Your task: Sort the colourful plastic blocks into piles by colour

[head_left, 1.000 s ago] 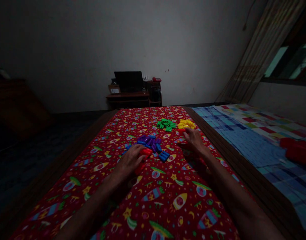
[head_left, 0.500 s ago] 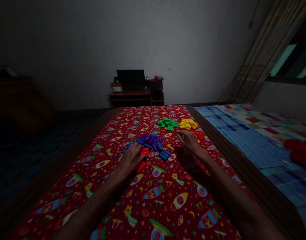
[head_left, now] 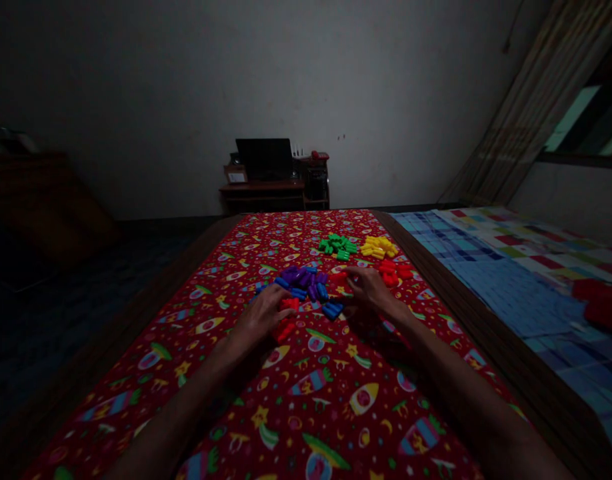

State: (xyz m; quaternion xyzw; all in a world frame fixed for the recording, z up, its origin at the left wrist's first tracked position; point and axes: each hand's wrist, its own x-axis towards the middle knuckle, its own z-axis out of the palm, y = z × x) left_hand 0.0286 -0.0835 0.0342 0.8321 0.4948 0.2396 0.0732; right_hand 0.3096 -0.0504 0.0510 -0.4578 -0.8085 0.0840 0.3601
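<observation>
Two bare hands reach forward over a table (head_left: 491, 333) spread with a red cloth (head_left: 316, 393) printed with rockets, stars and moons. The left hand (head_left: 259, 313) lies low on the near left side of the piles, its fingers bent and its thumb apart from them, against a few red pieces (head_left: 285, 329) that show beside and below the thumb; its palm is turned down, so I cannot tell whether it grips them or only rests on them. The right hand (head_left: 370, 288) hangs over the cloth with its shadow beneath, thumb and fingers brought together at the tips and pinching a single red piece (head_left: 339, 275). Between the hands sits a mixed heap of purple pieces (head_left: 303, 275) and blue pieces (head_left: 299, 293), touching and overlapping, its left end partly behind the left hand. Just in front of this heap, a small blue group (head_left: 332, 311) lies side by side on the cloth, near the right hand. Beyond the right wrist is a red pile (head_left: 395, 272), close to the table's right edge. Farther back, a green pile (head_left: 338, 245) and a yellow pile (head_left: 379, 247) lie next to each other with a narrow gap between them. Against the far wall, a dark screen (head_left: 265, 159) stands on a wooden stand (head_left: 263, 189). To the right of the table, blue checked bedding (head_left: 479, 280) is spread out, with a red bundle (head_left: 603, 303) on it.
</observation>
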